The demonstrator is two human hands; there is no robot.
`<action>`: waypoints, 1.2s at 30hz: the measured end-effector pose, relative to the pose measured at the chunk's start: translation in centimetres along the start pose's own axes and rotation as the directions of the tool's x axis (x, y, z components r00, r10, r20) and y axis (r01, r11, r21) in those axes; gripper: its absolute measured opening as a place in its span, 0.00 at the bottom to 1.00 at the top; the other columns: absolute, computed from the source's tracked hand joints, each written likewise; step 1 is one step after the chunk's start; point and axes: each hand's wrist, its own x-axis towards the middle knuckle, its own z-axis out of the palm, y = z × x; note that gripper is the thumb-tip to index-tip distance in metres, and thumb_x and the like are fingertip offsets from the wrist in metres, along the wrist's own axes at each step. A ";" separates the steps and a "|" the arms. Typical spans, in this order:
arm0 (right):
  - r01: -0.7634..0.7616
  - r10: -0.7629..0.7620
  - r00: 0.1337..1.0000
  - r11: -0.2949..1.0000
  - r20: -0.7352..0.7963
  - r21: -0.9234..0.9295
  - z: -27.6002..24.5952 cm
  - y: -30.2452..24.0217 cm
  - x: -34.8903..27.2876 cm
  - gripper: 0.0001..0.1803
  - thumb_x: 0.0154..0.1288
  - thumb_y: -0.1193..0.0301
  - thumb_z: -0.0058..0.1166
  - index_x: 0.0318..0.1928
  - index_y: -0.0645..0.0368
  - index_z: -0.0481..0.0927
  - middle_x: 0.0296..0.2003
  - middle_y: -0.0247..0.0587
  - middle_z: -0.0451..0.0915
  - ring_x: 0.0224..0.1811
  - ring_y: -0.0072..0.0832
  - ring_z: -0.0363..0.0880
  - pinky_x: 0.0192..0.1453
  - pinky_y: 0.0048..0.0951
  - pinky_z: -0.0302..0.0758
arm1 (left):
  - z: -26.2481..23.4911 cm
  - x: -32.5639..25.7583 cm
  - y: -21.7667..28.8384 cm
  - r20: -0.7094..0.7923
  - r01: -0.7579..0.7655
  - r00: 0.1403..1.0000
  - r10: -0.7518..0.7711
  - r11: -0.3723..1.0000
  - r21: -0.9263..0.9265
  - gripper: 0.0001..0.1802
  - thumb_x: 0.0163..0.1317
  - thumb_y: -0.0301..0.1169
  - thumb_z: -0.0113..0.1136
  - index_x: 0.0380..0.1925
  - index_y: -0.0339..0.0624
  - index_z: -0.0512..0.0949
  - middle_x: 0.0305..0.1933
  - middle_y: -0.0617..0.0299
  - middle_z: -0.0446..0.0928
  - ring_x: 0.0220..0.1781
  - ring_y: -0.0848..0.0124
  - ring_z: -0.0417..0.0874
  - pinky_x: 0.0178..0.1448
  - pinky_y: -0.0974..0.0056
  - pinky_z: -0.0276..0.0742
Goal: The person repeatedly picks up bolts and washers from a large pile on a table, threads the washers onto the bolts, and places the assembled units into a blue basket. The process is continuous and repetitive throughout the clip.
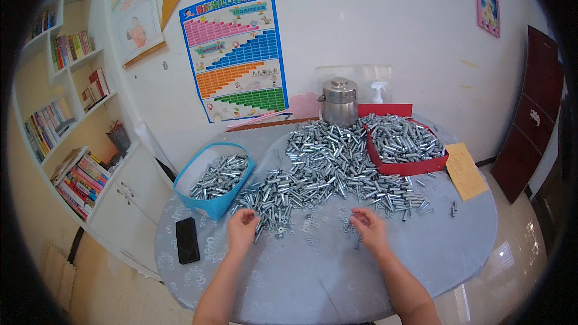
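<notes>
A large heap of silver metal bolts (pixel 313 165) spreads over the grey-blue tablecloth. My left hand (pixel 242 229) is at the heap's near left edge, fingers curled into a pinch, with a bolt (pixel 258 229) at the fingertips. On the right, my right hand (pixel 371 230) is closed in a pinch just in front of the heap; what its fingertips hold is too small to make out. A thin bolt (pixel 357 242) shows just below those fingers. Between my hands lie small loose washers (pixel 309 226).
A blue fabric bin (pixel 211 206) of metal pieces stands left; a red box (pixel 397 168) of bolts stands back right. A black phone (pixel 187 241), a yellow paper (pixel 465 171), a steel pot (pixel 339 103) and a white spray bottle (pixel 377 92) are also on the table.
</notes>
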 end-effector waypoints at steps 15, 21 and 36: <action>-0.150 0.075 0.974 0.920 0.213 0.363 3.5 -1.0 -2.5 0.09 0.55 0.82 0.53 0.38 0.64 0.73 0.35 0.41 0.78 0.38 0.23 0.77 0.45 0.22 0.73 | 7.4 -8.3 2.8 0.510 0.551 0.827 -0.238 0.524 -0.649 0.11 0.49 0.15 0.57 0.34 0.34 0.72 0.37 0.54 0.76 0.39 0.68 0.79 0.47 0.67 0.76; -0.059 0.005 0.961 0.981 0.278 0.186 4.1 -0.6 -3.2 0.11 0.54 0.78 0.56 0.40 0.62 0.76 0.35 0.38 0.78 0.38 0.23 0.76 0.44 0.22 0.71 | 8.1 -9.3 2.5 0.464 0.389 0.876 -0.132 0.764 -0.515 0.13 0.47 0.17 0.61 0.34 0.36 0.73 0.36 0.58 0.76 0.38 0.73 0.78 0.44 0.70 0.76; 0.108 -0.160 0.986 0.834 -0.050 -0.541 -1.2 1.1 0.6 0.09 0.50 0.70 0.56 0.34 0.56 0.80 0.34 0.42 0.78 0.41 0.38 0.73 0.47 0.34 0.67 | 6.8 -8.7 3.3 0.259 0.231 0.960 -0.108 0.830 -0.508 0.19 0.48 0.17 0.60 0.42 0.36 0.72 0.35 0.64 0.74 0.36 0.79 0.73 0.39 0.75 0.73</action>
